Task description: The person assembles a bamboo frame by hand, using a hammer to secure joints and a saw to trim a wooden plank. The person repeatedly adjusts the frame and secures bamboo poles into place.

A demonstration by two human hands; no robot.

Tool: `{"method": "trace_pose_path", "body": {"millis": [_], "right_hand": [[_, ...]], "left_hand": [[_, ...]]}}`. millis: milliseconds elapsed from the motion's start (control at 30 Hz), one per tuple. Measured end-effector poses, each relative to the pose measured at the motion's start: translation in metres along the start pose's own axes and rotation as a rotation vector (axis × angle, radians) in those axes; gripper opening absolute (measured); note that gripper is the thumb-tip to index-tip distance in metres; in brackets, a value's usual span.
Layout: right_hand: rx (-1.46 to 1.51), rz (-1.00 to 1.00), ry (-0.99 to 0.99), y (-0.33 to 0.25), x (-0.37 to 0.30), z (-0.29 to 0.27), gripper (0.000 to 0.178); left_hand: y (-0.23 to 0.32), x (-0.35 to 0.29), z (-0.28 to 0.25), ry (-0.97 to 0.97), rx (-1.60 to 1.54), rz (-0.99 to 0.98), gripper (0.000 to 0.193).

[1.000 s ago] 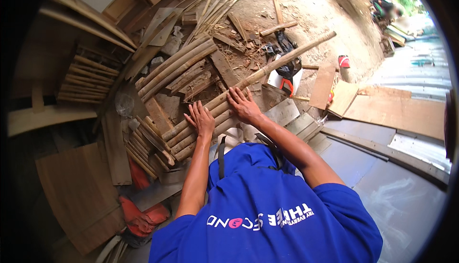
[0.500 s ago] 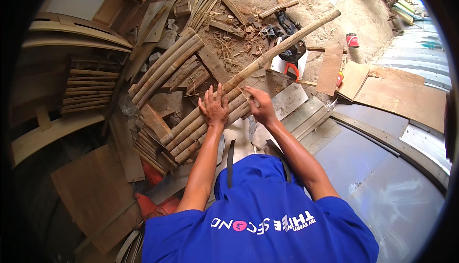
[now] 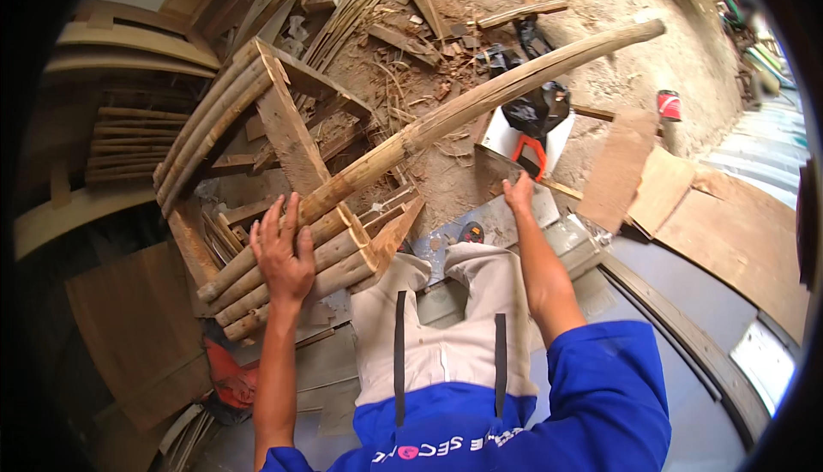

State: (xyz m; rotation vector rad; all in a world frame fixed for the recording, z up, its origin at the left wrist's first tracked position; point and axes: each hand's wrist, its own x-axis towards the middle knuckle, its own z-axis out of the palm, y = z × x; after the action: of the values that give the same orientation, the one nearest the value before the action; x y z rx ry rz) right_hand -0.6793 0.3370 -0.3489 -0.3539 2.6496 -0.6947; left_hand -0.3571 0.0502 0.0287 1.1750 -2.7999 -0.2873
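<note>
My left hand (image 3: 285,253) rests with spread fingers across a row of round wooden poles (image 3: 330,273) fixed side by side on a wooden frame (image 3: 293,125). One long pole (image 3: 480,99) lies along the row's far edge and juts well past it to the upper right. My right hand (image 3: 518,193) reaches forward with its fingers partly stretched, just below the orange handle (image 3: 531,156) of what looks like a handsaw. Whether the fingertips touch the handle I cannot tell. Another row of curved poles (image 3: 214,120) forms the frame's far left side.
A black plastic bag (image 3: 538,105) lies beyond the orange handle. Plywood pieces (image 3: 619,168) and a red can (image 3: 669,105) are to the right. Wood scraps (image 3: 446,52) litter the dirt floor, and slatted pieces (image 3: 137,142) stand at the left. Planks (image 3: 514,215) lie by my feet.
My right hand has left the poles and moved right toward the orange handle. My left hand stays on the poles. The view has shifted, showing my legs and more of the frame.
</note>
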Motion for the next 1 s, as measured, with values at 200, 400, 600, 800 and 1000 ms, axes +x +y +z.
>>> {"method": "trace_pose_path", "body": {"millis": [200, 400, 600, 800, 1000], "right_hand": [[-0.387, -0.085, 0.061, 0.059, 0.089, 0.08, 0.071], [-0.5, -0.107, 0.048, 0.061, 0.091, 0.086, 0.069], [-0.122, -0.286, 0.071, 0.012, -0.021, 0.03, 0.068], [0.166, -0.082, 0.078, -0.055, -0.138, -0.065, 0.033], [0.397, 0.136, 0.009, -0.105, -0.261, -0.153, 0.04]], "left_hand": [[0.002, 0.0, 0.0, 0.005, -0.007, 0.017, 0.05], [0.002, -0.002, 0.003, 0.039, -0.028, 0.037, 0.048], [-0.001, -0.002, 0.003, 0.071, -0.009, 0.023, 0.047], [0.001, 0.005, 0.008, 0.107, -0.104, -0.113, 0.055], [-0.002, 0.012, 0.012, 0.119, -0.204, -0.18, 0.052]]}}
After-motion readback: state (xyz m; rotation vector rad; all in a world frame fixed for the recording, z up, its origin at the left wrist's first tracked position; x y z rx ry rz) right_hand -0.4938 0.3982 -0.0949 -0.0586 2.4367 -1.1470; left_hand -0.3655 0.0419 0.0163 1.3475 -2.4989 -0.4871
